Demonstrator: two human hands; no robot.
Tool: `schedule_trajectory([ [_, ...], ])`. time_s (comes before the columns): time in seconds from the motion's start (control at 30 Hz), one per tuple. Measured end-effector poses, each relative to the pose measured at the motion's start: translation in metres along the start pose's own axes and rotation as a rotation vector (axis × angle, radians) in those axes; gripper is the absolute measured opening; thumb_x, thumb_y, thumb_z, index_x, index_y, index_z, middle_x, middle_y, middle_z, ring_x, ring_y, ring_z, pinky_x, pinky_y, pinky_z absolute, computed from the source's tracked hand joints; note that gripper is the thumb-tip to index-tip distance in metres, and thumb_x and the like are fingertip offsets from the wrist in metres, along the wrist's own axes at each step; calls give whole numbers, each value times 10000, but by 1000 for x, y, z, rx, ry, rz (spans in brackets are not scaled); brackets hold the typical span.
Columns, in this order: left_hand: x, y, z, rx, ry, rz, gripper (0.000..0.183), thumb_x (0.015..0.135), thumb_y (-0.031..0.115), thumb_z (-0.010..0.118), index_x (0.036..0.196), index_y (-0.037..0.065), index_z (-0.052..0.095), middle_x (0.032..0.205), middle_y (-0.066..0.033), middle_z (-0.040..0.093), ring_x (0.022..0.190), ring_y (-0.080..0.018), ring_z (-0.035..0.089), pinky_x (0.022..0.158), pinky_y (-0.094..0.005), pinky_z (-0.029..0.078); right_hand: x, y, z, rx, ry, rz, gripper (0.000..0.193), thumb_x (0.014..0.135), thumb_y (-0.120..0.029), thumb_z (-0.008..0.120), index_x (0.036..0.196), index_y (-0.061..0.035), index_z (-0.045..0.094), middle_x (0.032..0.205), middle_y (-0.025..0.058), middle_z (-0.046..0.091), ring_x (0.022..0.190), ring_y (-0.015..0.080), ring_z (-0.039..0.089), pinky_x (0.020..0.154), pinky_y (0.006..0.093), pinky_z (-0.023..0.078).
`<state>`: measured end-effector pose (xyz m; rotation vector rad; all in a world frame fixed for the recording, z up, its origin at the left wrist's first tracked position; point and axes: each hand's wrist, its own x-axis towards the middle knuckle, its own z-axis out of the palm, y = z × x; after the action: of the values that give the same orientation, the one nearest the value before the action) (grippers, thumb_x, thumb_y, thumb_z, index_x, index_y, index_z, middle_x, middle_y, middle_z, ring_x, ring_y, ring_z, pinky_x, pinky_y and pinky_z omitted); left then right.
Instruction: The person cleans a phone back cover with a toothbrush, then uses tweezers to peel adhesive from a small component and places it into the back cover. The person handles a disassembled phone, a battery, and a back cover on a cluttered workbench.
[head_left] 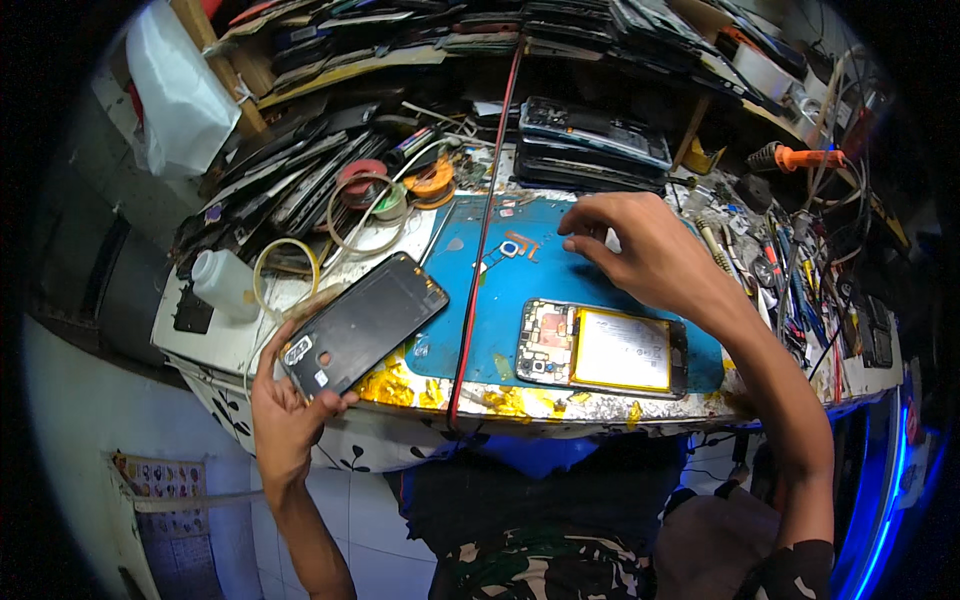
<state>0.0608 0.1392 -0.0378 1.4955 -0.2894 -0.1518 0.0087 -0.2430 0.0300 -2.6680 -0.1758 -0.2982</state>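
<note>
My left hand [288, 405] grips a black phone back cover [368, 322] by its lower end, tilted over the table's front edge. The cover's inner side faces up, with a round hole and small white labels. An opened phone [600, 347] lies on the blue mat [455, 300], its circuit board at left and a white, yellow-edged battery [625, 348] at right. Above the mat, beyond the phone, hovers my right hand [640, 245], its thumb and forefinger brought together in a pinch. Anything between those fingertips is too small to make out. Small parts [510, 248] lie left of them.
A red-and-black cable [487, 230] crosses the mat. Stacked phones [595, 140], wire spools [430, 182] and a white bottle [222, 284] stand around the back and left. Several tools [800, 290] crowd the right; an orange-handled soldering iron [808, 158] is above them.
</note>
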Motion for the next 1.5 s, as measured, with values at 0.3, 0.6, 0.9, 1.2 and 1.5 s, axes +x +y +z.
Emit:
schedule_trajectory([
  [0.3, -13, 12, 3, 161, 67, -5, 985, 716, -124, 814, 1537, 8, 286, 1317, -211, 572, 1157, -256, 640, 969, -348, 591, 7, 20, -25, -13, 73, 30, 192, 917, -151, 699, 1009, 13, 734, 870, 208, 734, 791, 334, 724, 747, 399, 564],
  [0.6, -11, 21, 24, 440, 149, -142, 982, 727, -63, 844, 1546, -39, 301, 1363, -203, 502, 921, -171, 671, 649, -228, 618, -14, 44, -60, -74, 267, 165, 194, 954, -189, 699, 1028, -15, 741, 884, 87, 749, 776, 145, 679, 679, 293, 520],
  [0.9, -11, 21, 31, 820, 128, 63, 934, 693, 129, 942, 1440, -129, 444, 1062, -120, 513, 657, -110, 568, 532, -249, 501, -38, 20, -31, -293, 3, 31, 383, 848, -232, 799, 1174, -65, 685, 1153, 102, 668, 1077, 262, 633, 925, 392, 518],
  [1.2, -13, 22, 31, 812, 149, 22, 936, 678, 97, 944, 1464, -63, 459, 1070, -95, 500, 680, -88, 549, 520, -222, 527, -33, 35, -30, -122, 116, 17, 305, 862, -29, 735, 1163, -42, 683, 963, 103, 718, 890, 226, 692, 778, 349, 527],
  [1.5, -22, 1, 18, 515, 229, 37, 958, 721, -74, 835, 1553, 34, 373, 1196, -84, 482, 740, -84, 553, 529, -163, 482, -88, 54, -99, -296, 433, 222, 250, 924, -59, 702, 1172, -37, 701, 965, 89, 740, 844, 139, 684, 722, 284, 515],
])
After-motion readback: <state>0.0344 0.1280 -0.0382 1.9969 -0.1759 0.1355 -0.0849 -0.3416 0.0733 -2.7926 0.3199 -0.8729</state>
